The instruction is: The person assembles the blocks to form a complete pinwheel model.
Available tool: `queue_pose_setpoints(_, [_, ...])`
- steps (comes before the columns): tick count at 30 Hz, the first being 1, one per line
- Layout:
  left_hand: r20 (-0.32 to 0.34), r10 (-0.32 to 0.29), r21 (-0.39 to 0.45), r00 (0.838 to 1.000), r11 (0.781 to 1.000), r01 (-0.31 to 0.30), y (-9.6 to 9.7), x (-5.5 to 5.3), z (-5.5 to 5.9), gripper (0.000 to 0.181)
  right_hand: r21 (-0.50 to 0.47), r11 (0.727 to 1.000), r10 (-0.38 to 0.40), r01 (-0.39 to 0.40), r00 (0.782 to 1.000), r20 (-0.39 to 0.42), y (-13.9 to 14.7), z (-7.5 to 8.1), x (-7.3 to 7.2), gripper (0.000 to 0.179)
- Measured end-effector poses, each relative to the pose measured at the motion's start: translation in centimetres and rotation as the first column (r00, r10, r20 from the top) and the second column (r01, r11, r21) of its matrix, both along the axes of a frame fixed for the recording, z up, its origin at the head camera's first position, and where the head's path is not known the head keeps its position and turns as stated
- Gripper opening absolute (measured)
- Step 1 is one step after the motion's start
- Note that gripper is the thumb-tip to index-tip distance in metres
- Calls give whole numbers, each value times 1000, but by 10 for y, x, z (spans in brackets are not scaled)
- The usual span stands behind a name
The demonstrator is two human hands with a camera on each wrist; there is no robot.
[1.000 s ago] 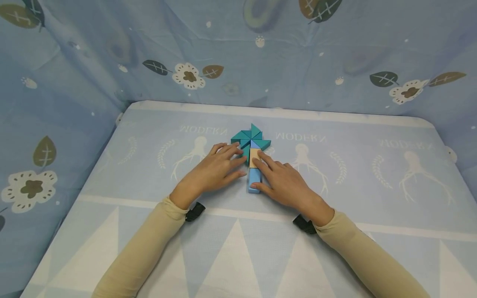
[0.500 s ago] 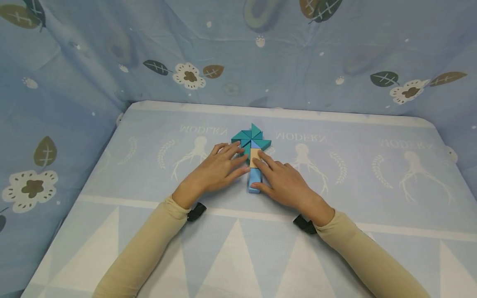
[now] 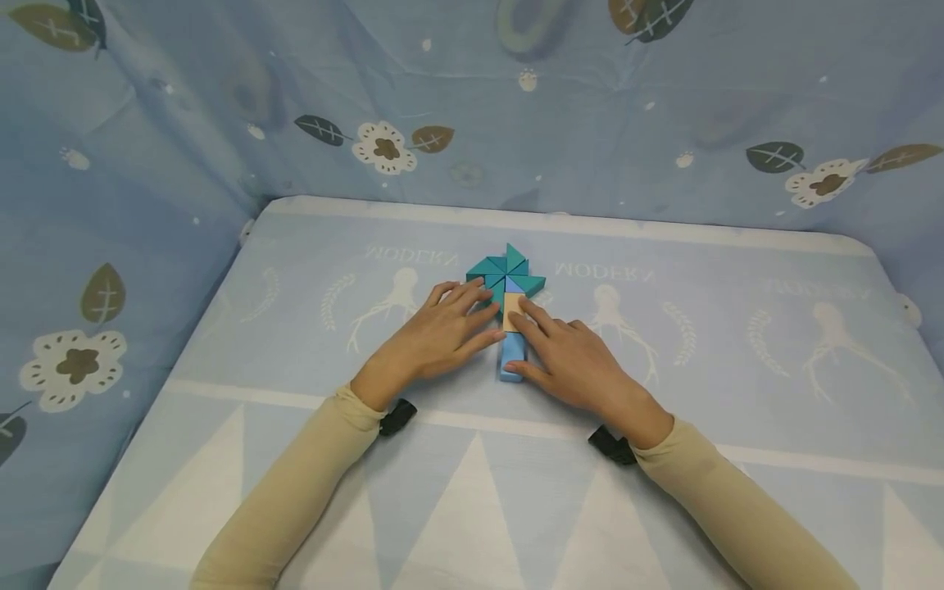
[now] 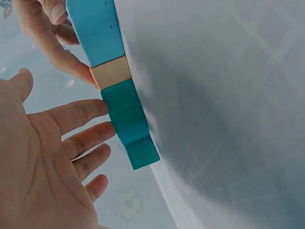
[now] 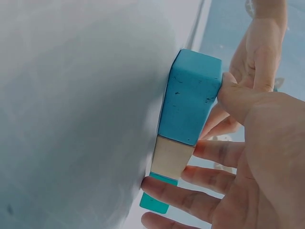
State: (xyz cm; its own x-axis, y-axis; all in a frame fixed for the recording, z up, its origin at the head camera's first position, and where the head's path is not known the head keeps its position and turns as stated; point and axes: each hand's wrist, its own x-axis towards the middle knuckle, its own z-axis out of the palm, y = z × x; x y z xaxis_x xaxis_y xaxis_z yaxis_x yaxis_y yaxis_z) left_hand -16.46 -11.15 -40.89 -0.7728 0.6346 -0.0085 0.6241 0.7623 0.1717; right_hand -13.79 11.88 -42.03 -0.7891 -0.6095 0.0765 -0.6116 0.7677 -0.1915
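Observation:
Teal triangular blocks (image 3: pixel 519 260) lie together in a pinwheel shape on the table. Below them a small blue-violet triangle (image 3: pixel 514 285), a plain wooden block (image 3: pixel 511 305) and a light blue block (image 3: pixel 512 351) run in a line toward the person. My left hand (image 3: pixel 447 332) is at the left of the pinwheel; in the left wrist view its extended fingertips touch the side of a teal block (image 4: pixel 125 112). My right hand (image 3: pixel 578 358) lies along the right side, with fingertips on the wooden block (image 5: pixel 172 157) and the thumb touching the light blue block (image 5: pixel 190 98).
A table (image 3: pixel 737 360) with a pale printed cloth bears the blocks. Blue patterned fabric (image 3: pixel 575 139) rises behind it and along the left. A dark band (image 3: pixel 398 418) sits at the left wrist, another dark band (image 3: pixel 612 447) at the right.
My left thumb has come rightward to the line of blocks, near the joint of wooden and blue blocks. The right hand keeps its place; the head view has shifted slightly.

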Motion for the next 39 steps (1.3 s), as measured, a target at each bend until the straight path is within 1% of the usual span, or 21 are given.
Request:
queue_pose_setpoints(5, [-5, 8, -6, 1000, 1000, -8, 3, -1, -1, 58, 10, 1000, 1, -1, 1000, 5, 3, 1, -1, 71])
queue_pose_setpoints(13, [-6, 17, -26, 1000, 1000, -17, 5, -2, -1, 60, 5, 1000, 12, -12, 1000, -11, 5, 1, -3, 71])
queue_pose_setpoints(17, [1, 18, -31, 1000, 999, -18, 5, -2, -2, 61, 0, 1000, 12, -12, 1000, -8, 4, 1, -2, 71])
queue_pose_setpoints(22, [3, 18, -37, 1000, 999, -18, 4, -2, -1, 60, -17, 1000, 15, -16, 1000, -25, 4, 1, 0, 72])
queue_pose_setpoints(27, [-17, 5, -45, 1000, 999, -6, 5, -1, 2, 60, -16, 1000, 7, -8, 1000, -27, 5, 1, 2, 72])
queue_pose_setpoints(31, [-41, 7, -57, 999, 998, -10, 5, -1, 3, 61, -14, 1000, 8, -8, 999, -39, 4, 1, 1, 71])
queue_pose_setpoints(36, [-64, 6, -66, 998, 998, -10, 5, 0, 2, 63, -8, 1000, 13, -13, 999, -53, 3, 0, 0, 71])
queue_pose_setpoints(39, [-74, 2, -63, 997, 998, -6, 5, 0, 1, 62, -5, 1000, 12, -12, 999, -48, 2, 0, 1, 71])
